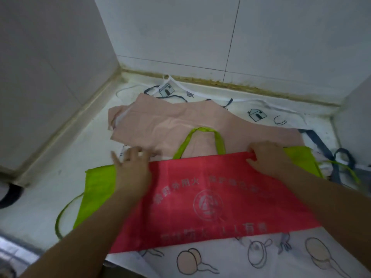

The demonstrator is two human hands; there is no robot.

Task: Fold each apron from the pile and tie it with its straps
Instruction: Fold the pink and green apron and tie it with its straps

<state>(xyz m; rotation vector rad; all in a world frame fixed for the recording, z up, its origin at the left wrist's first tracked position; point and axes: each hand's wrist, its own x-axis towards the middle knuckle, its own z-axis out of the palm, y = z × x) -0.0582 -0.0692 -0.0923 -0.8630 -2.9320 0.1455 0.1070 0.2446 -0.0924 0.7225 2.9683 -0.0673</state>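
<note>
Hands: right [269, 157] pinches red apron [210, 197], left [132, 167] perhaps open.

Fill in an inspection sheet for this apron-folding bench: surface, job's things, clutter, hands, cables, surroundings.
Surface: white counter, stained, in a tiled corner.
Job's things: red apron with green trim on top; pink apron behind it; house-print apron at the back; figure-print apron at the near edge; blue straps at right.
Clutter: nothing seen.
Hands: left hand blurred, fingers spread at the red apron's top edge; right hand pinches that edge.
Cables: dark curved band far left, strap or cable unclear.
Surroundings: white tiled walls; grimy joint behind.
</note>
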